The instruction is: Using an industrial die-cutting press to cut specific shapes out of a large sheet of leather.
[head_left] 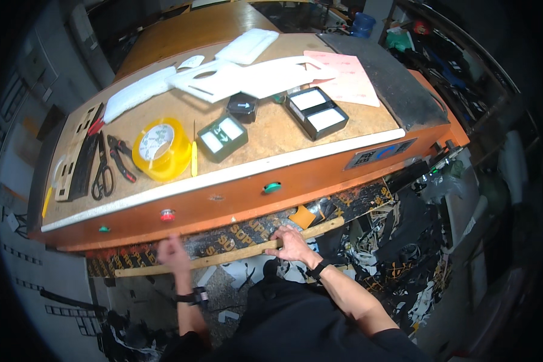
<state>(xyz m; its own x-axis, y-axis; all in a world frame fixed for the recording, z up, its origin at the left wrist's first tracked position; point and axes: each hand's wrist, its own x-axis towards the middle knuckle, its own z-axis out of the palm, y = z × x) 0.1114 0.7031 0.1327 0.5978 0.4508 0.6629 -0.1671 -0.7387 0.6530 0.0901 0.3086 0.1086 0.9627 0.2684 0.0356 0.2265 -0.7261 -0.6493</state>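
My right hand (291,244) is at the long wooden strip (223,256) along the front of the machine, its fingers over the strip and the thumb at the near edge. My left hand (174,253) is raised near the strip's left part, below a red push button (167,215). Motion blurs its fingers, so what they hold, if anything, cannot be made out. Behind the strip lies a dark shelf with yellow print (223,240). An orange piece (302,217) lies on that shelf, just beyond my right hand.
On the worktop (265,142) sit a yellow tape roll (154,154), scissors (103,175), pliers (124,163), a yellow-handled pointed tool (194,158), dark boxes with white pads (317,113), and white sheets (247,78). Green buttons (272,188) stud the orange front. Scraps (374,253) heap at right.
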